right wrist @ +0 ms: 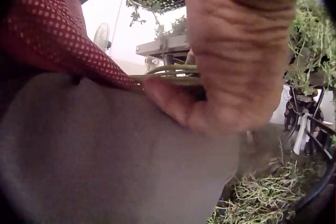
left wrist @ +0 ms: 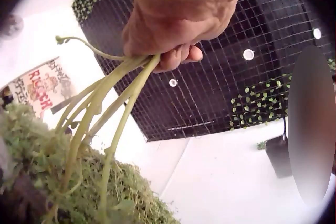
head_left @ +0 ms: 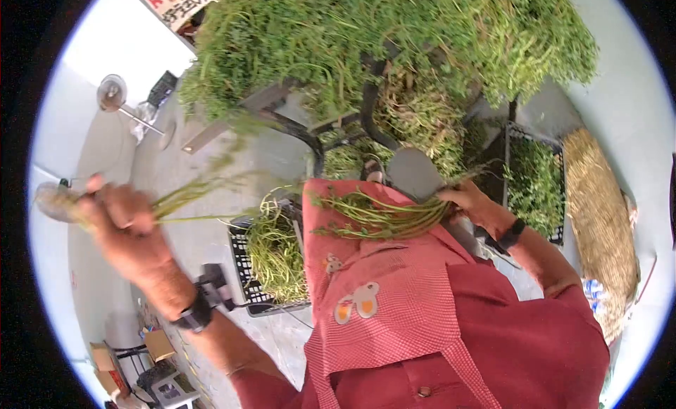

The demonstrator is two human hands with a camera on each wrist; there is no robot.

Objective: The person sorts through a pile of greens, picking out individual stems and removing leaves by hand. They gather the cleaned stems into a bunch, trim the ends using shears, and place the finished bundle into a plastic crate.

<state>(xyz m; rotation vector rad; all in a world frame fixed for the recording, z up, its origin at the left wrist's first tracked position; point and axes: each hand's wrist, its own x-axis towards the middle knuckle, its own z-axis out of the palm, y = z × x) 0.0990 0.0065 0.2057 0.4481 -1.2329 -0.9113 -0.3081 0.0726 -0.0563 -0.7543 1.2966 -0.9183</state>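
Note:
In the head view my left hand (head_left: 127, 212) is raised at the far left, its fingers curled round a few long green stems (head_left: 190, 194), blurred at their leafy ends. The left wrist view shows the same hand (left wrist: 184, 19) gripping the stems (left wrist: 121, 82), which hang down from it. My right hand (head_left: 475, 205) grips a bundle of stems (head_left: 380, 215) at one end; the bundle lies across the red apron (head_left: 394, 289) on the lap. In the right wrist view the right hand (right wrist: 236, 61) has its thumb against stems (right wrist: 178, 77).
A large heap of greens (head_left: 394, 36) covers the table ahead, with table legs below. A black crate (head_left: 243, 268) holding stems stands at lower left of the lap, another crate (head_left: 560, 212) of greens at right beside a straw-coloured roll (head_left: 598, 219). More stems (head_left: 422, 113) lie under the table.

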